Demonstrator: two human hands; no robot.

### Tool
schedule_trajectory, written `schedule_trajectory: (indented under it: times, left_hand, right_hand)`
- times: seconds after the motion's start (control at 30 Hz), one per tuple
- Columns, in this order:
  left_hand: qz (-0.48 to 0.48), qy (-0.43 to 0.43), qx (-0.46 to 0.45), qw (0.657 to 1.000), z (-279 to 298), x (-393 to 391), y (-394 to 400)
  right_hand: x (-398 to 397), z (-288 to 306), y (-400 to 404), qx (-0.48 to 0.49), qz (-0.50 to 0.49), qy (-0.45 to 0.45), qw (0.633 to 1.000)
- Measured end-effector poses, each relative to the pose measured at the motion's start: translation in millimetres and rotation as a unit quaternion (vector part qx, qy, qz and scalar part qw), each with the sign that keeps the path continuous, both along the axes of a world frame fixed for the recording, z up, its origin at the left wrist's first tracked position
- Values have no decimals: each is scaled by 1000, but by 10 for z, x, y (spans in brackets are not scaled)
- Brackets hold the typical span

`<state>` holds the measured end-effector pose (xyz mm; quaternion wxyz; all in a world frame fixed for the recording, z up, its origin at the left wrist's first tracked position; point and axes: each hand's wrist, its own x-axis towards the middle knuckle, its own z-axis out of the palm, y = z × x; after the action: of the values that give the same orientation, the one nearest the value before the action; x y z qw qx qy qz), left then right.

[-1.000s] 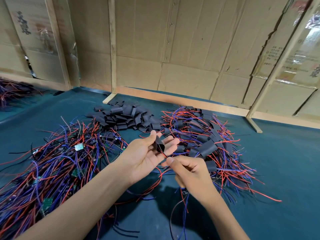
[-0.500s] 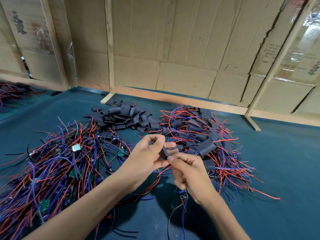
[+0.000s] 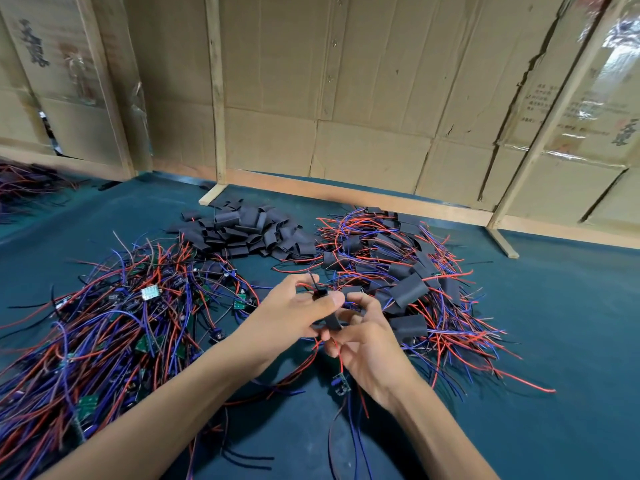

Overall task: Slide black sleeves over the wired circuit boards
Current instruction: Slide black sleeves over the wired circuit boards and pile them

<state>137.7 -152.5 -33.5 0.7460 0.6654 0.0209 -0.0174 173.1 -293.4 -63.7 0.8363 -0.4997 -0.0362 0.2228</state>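
Observation:
My left hand (image 3: 294, 315) pinches a black sleeve (image 3: 330, 315) between thumb and fingers at the middle of the view. My right hand (image 3: 365, 344) meets it from the right and grips the red and blue wires that run through the sleeve. A small green circuit board (image 3: 341, 384) hangs on those wires just below my right hand. Wire ends poke out above the sleeve.
A heap of bare wired boards (image 3: 104, 327) lies left on the green mat (image 3: 554, 341). Loose black sleeves (image 3: 249, 230) are piled at the back. Sleeved boards (image 3: 398, 271) lie in a tangle to the right. Cardboard walls on wooden frames (image 3: 381, 199) close the far side.
The sleeve has travelled further down the wires, and wire ends now stick out above it. Both hands have dropped slightly, and the board hangs lower under my right hand.

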Motion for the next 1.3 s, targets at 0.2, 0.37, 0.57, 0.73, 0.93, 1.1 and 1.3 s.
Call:
schedule_trajectory:
  times: [0.2, 0.37, 0.57, 0.73, 0.93, 1.1, 1.3]
  left_hand:
    - [18, -32, -29, 999, 36, -21, 49]
    - [73, -103, 128, 984, 41, -1, 83]
    - [-39, -136, 161, 977, 235, -14, 146]
    - [-69, -116, 139, 981, 392, 6, 223]
    - [-60, -127, 53, 989, 574, 75, 197]
    - [-95, -117, 21, 988, 618, 94, 122]
    - [-83, -72, -52, 993, 625, 135, 20]
  right_hand:
    - [29, 29, -78, 41, 23, -13, 999]
    - [17, 53, -106, 46, 98, -48, 993]
    - [30, 89, -156, 61, 217, -62, 972]
    - [6, 60, -141, 73, 216, -80, 970]
    - [-27, 9, -141, 87, 225, -111, 964]
    - [-28, 48, -209, 137, 242, -100, 955]
    - [-37, 63, -243, 142, 265, -75, 951]
